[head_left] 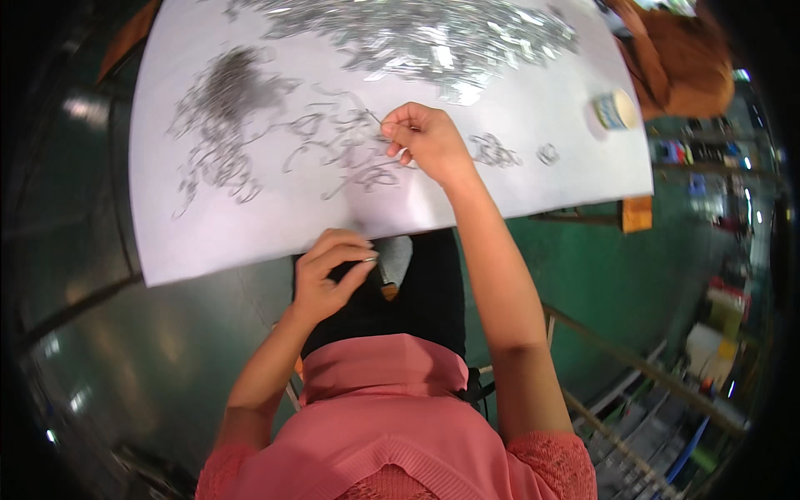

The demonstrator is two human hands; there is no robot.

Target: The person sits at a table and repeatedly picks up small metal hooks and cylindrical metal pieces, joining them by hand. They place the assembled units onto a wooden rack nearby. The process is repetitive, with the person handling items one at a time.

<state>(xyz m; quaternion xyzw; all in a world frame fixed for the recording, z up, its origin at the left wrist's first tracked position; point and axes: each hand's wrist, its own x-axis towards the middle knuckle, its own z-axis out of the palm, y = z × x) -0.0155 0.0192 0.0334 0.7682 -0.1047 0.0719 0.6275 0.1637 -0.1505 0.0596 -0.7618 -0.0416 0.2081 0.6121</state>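
Note:
Above the white table, my right hand pinches a thin dark curved strand between thumb and fingertips. Loose curly dark strands lie spread on the table just left of it. Over my lap, by the table's near edge, my left hand is closed, thumb against fingers. A small shiny piece shows at its fingertips, too small to name. To the left lies a dense dark tangle of strands, with looser curls trailing toward me.
A broad heap of shiny silver strips covers the far side of the white table. Small coiled bunches sit right of my hand. A paper cup stands near the right edge. Another person in brown is at the far right corner.

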